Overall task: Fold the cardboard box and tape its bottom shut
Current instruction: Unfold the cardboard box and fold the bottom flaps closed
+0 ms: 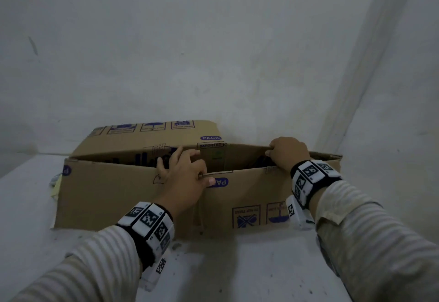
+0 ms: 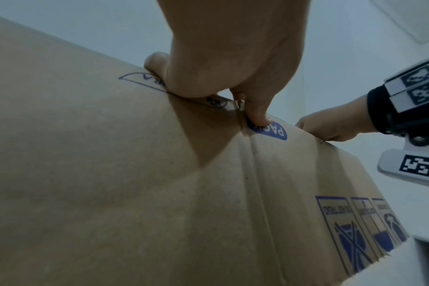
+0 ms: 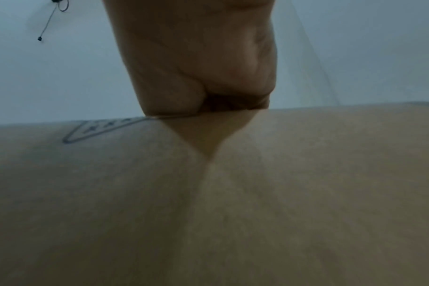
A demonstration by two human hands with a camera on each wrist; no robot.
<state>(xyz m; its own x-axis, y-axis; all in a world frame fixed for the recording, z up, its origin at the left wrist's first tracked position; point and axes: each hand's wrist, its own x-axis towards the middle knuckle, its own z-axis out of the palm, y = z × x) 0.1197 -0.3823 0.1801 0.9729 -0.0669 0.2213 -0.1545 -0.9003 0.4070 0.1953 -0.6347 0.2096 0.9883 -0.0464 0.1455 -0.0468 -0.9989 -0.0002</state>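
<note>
A brown cardboard box (image 1: pixel 118 194) with blue print stands partly opened on the white table, its long near panel facing me. My left hand (image 1: pixel 185 175) grips that panel's top edge at the middle, fingers inside the gap. Its thumb (image 2: pixel 257 116) presses on the blue PACK label outside the box (image 2: pixel 110 174). My right hand (image 1: pixel 287 152) holds the top edge further right with curled fingers; the fingertips are hidden inside. In the right wrist view the right hand (image 3: pixel 196 67) sits on the rim of the box (image 3: pixel 233 212). No tape is in view.
The box's far panel leans against the white wall (image 1: pixel 213 52). A wall corner runs up at the right (image 1: pixel 351 88). Yellowish papers (image 1: pixel 55 187) stick out by the box's left end. Bare speckled table (image 1: pixel 237 266) lies in front of the box.
</note>
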